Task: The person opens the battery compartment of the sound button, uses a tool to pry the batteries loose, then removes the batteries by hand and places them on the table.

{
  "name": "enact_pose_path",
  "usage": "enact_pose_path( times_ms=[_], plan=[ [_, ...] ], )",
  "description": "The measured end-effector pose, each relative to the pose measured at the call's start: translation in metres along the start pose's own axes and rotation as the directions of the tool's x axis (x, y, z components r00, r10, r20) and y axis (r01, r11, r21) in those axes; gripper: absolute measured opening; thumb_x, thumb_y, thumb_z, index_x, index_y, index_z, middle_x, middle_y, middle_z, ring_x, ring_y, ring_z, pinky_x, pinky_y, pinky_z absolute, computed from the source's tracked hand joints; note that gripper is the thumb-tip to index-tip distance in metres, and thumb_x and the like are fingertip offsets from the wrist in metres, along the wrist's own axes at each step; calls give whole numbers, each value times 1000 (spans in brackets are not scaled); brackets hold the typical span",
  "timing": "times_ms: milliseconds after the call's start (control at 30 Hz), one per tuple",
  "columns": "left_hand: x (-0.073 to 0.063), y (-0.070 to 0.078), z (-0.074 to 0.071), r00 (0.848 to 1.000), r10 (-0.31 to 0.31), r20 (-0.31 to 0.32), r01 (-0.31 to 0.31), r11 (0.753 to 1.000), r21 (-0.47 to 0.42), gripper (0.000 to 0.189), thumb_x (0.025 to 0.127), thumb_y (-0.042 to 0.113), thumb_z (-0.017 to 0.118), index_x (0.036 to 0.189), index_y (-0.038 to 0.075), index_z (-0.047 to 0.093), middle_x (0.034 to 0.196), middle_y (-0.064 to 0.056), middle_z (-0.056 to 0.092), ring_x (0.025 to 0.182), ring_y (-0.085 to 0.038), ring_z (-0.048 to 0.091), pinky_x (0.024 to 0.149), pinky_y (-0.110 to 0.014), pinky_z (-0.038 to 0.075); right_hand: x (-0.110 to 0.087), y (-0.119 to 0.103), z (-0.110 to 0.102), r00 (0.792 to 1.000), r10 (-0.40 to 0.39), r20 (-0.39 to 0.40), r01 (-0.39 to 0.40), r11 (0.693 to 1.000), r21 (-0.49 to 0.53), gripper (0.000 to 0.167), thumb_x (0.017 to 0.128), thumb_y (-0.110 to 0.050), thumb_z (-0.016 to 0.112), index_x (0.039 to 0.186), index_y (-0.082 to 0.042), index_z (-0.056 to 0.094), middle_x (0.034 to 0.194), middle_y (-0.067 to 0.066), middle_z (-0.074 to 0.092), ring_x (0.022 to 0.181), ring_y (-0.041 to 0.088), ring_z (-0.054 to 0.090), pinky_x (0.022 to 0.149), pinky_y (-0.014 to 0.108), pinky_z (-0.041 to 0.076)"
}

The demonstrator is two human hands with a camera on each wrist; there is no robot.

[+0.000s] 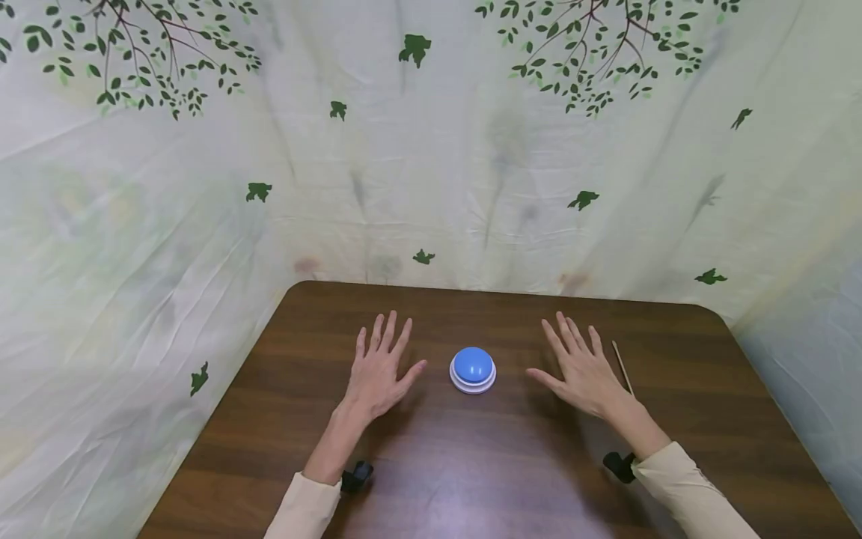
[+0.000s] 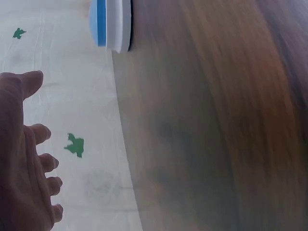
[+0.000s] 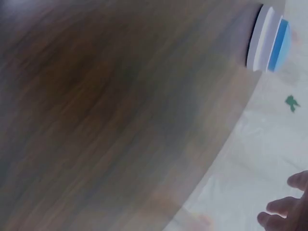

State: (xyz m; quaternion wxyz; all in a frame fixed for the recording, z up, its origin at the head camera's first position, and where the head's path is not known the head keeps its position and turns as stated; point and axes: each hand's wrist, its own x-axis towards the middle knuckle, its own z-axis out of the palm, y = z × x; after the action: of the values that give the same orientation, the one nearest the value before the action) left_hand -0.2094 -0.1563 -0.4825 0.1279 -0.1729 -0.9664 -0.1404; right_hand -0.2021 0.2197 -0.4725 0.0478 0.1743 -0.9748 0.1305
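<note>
A round push button [image 1: 473, 365] with a blue dome and a white base sits on the brown wooden table between both hands. To its left, my left hand [image 1: 378, 372] is held above the table with fingers spread, holding nothing. My right hand [image 1: 584, 372] mirrors it on the other side, also spread and holding nothing. Neither hand touches the button. In the left wrist view the button [image 2: 111, 25] shows at the top edge, and in the right wrist view the button [image 3: 267, 41] is at the upper right. A thin stick [image 1: 622, 367] lies just beyond the right hand, partly hidden behind the wrist.
The wooden table [image 1: 431, 471] has rounded far corners. Behind it and at both sides hangs a pale cloth [image 1: 465, 165] with printed leafy branches and scattered green leaf shapes. A dark wrist camera [image 1: 357, 476] sits on the left wrist, another camera [image 1: 619, 466] on the right.
</note>
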Motion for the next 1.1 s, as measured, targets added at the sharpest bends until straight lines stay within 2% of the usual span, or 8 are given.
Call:
enact_pose_path(
  times_ms=[167,333,633,867,1100],
  plan=[
    [7,10,5,999,30,15,-29,1000,-11,81,101,58,53,166,17,25,174,-15,14,162,-36,11,127,-64,11,8,-14,6,1000,-22,-3,22,1000,17,96,97,-59,59,166,-8,17,172,24,11,159,42,16,124,68,4],
    [12,20,11,998,66,25,-66,998,12,81,100,58,54,164,16,30,172,-18,21,160,-39,17,126,-64,15,18,-30,13,998,-57,-4,57,998,6,96,97,-56,62,166,-7,18,172,23,12,159,40,19,125,68,7],
    [19,34,26,991,104,80,-107,993,42,84,99,63,53,163,14,32,171,-18,23,159,-38,21,126,-62,19,30,-57,32,986,-163,-31,163,986,-25,94,95,-54,66,163,-3,27,169,26,23,155,42,31,122,70,17],
    [20,42,40,981,144,131,-155,985,77,85,99,66,51,162,12,34,170,-17,26,159,-37,24,126,-60,20,36,-67,46,983,-178,34,179,984,-24,88,100,-52,61,162,0,27,168,26,25,154,42,32,122,70,18],
    [19,43,53,970,170,174,-187,979,85,85,100,65,51,163,12,32,170,-17,28,159,-34,25,128,-54,20,38,-70,53,980,-176,97,179,984,-19,88,101,-53,58,162,2,26,167,27,28,153,42,34,122,70,18]
  ],
)
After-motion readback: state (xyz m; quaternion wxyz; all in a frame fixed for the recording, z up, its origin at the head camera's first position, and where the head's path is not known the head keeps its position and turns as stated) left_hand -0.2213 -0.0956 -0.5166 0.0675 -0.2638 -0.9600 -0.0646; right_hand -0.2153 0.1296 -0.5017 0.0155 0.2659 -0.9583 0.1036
